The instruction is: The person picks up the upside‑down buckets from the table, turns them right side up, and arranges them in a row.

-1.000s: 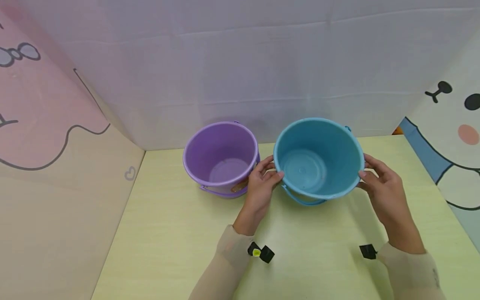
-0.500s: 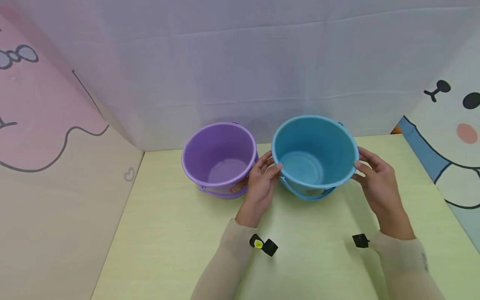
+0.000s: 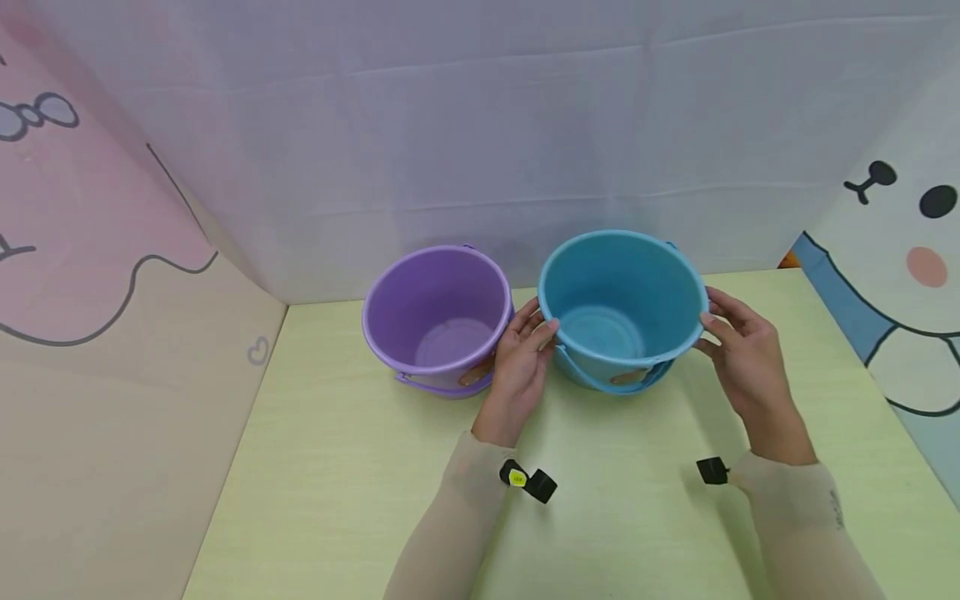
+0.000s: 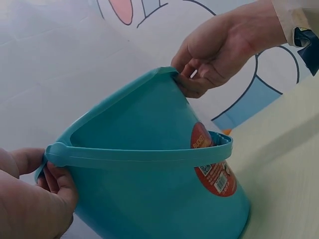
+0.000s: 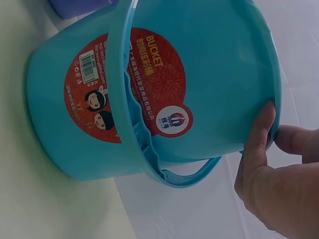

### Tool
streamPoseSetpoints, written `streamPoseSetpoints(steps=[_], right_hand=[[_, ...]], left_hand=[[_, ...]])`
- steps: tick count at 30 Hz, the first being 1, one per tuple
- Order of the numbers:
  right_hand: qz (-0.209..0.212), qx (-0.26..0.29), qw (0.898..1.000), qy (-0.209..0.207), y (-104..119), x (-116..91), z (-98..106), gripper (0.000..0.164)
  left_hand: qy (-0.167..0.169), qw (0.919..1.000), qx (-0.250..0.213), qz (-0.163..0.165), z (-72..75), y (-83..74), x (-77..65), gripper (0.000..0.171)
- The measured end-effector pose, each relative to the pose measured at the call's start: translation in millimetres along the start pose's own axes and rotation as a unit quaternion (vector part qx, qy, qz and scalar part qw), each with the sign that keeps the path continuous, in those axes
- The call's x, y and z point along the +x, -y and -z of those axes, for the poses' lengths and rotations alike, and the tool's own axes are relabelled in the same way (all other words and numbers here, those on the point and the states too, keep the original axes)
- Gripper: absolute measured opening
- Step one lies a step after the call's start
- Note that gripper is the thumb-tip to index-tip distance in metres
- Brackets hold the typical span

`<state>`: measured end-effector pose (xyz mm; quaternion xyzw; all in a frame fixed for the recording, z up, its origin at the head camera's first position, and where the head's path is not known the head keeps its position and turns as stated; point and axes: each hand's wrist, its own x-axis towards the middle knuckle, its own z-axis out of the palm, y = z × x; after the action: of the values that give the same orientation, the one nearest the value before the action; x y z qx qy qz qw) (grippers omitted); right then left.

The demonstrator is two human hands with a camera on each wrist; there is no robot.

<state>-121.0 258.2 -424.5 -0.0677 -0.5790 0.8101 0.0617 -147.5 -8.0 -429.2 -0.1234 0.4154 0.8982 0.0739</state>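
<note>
A blue bucket (image 3: pixel 603 333) stands on the pale table, its handle hanging down at the front. My left hand (image 3: pixel 517 367) pinches its rim on the left side, thumb on top and fingers beneath. On the opposite side my right hand (image 3: pixel 750 358) grips the rim in the same way. In the right wrist view a red sticker (image 5: pixel 164 79) shows on the bucket's wall behind the handle. Just left of my left hand is a purple bucket (image 3: pixel 438 308), upright, its handle also lowered at the front. The blue bucket's inside looks bare.
The table (image 3: pixel 322 467) reaches back to a white cloth wall (image 3: pixel 480 125). Side panels with cartoon drawings border it, a pink and beige one (image 3: pixel 112 250) at left and a white and blue one (image 3: pixel 900 317) at right. My left fingers fill the narrow gap between the buckets.
The blue bucket has shifted slightly left and back, and its front wall now shows more. Both hands keep hold of the rim, the right moving left with it. The purple bucket stays put.
</note>
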Motion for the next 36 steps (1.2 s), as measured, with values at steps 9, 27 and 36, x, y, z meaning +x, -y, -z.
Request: streamPoseSetpoints(steps=[9, 27, 36], right_hand=[[0.001, 0.008, 1.000, 0.000, -2, 5, -1, 0.051], [-0.011, 0.000, 1.000, -0.013, -3, 7, -7, 0.058], [-0.017, -0.033, 0.999, -0.006, -10, -2, 1, 0.049]], left_hand=[[-0.001, 1.0000, -0.006, -0.003, 1.1, 1.1, 3.4, 0.048], [-0.010, 0.9998, -0.016, -0.005, 2.2, 2.0, 5.4, 0.046], [-0.009, 0.9998, -0.011, -0.015, 10.8, 7.3, 1.0, 0.042]])
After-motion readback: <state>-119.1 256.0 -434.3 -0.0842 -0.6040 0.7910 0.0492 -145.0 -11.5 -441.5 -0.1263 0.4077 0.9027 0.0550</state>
